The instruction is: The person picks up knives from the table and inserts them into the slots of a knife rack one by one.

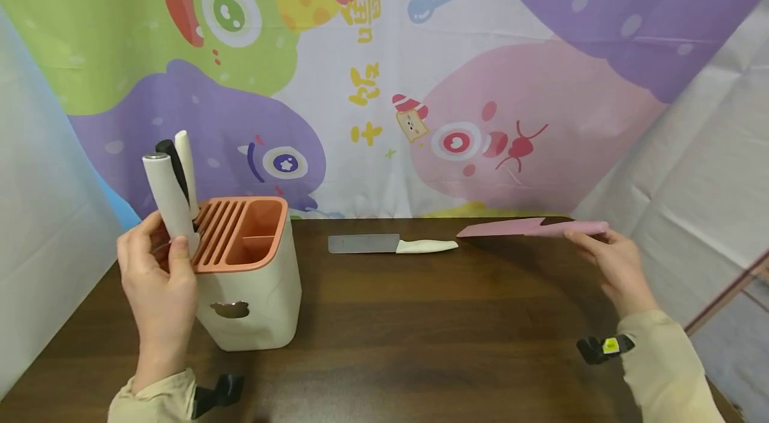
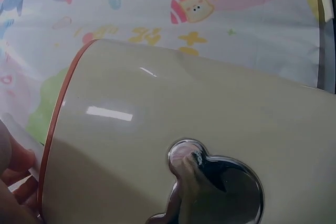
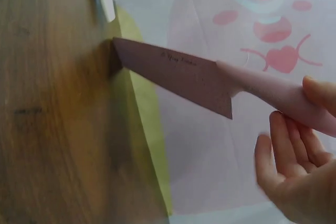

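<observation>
At the left, my left hand pinches the lower end of a thick white handle between thumb and fingers, right at the slotted orange top of a cream knife holder. A black handle and a slim white handle stand upright behind it. My right hand holds a pink knife by its handle, thumb above and fingers beneath, the blade pointing left with its tip close over the table's back edge. A knife with a white handle and grey rectangular blade lies near the back edge.
The dark wooden table runs back to a cartoon-printed curtain. White cloth hangs at the right side. The holder has a divided orange compartment beside its slots.
</observation>
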`<state>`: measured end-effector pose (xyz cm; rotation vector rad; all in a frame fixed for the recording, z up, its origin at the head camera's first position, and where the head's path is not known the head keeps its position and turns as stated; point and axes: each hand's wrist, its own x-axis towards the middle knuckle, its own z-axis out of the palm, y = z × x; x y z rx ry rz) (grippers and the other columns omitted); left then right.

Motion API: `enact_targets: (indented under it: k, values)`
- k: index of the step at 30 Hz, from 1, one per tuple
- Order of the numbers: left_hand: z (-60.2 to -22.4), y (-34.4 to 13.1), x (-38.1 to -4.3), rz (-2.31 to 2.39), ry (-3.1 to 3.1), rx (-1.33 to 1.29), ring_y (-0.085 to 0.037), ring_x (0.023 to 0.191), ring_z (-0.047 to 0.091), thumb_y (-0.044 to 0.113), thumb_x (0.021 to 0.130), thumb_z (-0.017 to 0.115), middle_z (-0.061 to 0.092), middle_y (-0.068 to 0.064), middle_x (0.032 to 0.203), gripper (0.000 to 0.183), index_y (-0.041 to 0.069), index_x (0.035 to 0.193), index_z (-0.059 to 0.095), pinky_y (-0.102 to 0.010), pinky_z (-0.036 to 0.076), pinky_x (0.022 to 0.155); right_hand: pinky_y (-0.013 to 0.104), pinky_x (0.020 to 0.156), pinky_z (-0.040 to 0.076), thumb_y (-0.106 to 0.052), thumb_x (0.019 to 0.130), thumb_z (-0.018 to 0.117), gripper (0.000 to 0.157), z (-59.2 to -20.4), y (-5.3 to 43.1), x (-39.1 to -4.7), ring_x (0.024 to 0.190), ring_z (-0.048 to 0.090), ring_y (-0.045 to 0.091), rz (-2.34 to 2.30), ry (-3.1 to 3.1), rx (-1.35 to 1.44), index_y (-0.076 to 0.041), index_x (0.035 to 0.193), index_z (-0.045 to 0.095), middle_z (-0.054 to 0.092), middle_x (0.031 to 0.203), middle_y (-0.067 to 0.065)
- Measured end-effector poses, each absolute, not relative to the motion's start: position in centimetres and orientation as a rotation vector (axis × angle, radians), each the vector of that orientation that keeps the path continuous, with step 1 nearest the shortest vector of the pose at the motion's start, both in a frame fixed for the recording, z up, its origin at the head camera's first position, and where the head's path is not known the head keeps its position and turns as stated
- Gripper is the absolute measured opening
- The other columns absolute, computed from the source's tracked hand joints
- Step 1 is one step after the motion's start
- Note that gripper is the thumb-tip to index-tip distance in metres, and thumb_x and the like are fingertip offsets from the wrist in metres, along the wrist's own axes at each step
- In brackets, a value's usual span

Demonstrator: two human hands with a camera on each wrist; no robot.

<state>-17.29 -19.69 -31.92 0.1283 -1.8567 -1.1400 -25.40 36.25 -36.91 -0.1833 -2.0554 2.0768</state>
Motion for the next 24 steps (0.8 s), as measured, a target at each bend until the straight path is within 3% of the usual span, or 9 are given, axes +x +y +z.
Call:
enact_targets:
  k: [5,10,17,24]
  values:
    - [-32.0,-19.7,-17.3,-1.161,-1.845,0.158,0.004,0.093,0.046,-0.003,0.087,0.052,0.035,0.025,0.100,0.037,0.000,0.124,0.050,-0.011,0.041,0.080,0.020,0.072,0.053,0.003,0.074,0.070,0.013,-36.7,35.0,-26.2,0.077,0.066,0.009,2.380,-1.635,0.038,-0.006,0.084,0.068,0.067,0.082,0.001]
    - [-32.0,-19.6,-17.2,-1.164,-1.830,0.173,0.003,0.093,0.047,-0.003,0.086,0.054,0.036,0.025,0.101,0.039,0.004,0.124,0.052,-0.011,0.041,0.078,0.027,0.074,0.053,0.017,0.078,0.057,0.020,-34.7,32.7,-25.1,0.077,0.067,0.015,2.465,-1.438,0.168,0.001,0.089,0.065,0.065,0.082,0.007]
    - [-32.2,-19.6,-17.2,-1.148,-1.784,0.141,0.003,0.092,0.048,-0.004,0.085,0.055,0.038,0.024,0.102,0.039,0.008,0.122,0.054,-0.011,0.041,0.076,0.030,0.074,0.053,0.019,0.079,0.053,0.024,-33.9,31.8,-25.6,0.076,0.067,0.017,2.469,-1.347,0.264,0.003,0.094,0.064,0.066,0.081,0.009]
    - [-32.0,-19.8,-17.1,-1.149,-1.757,0.159,0.002,0.088,0.050,-0.003,0.083,0.058,0.041,0.022,0.099,0.033,0.003,0.115,0.057,-0.011,0.040,0.070,0.030,0.072,0.053,0.017,0.079,0.057,0.021,-32.8,30.9,-25.7,0.074,0.066,0.017,2.402,-1.432,0.347,0.004,0.094,0.063,0.066,0.079,0.009]
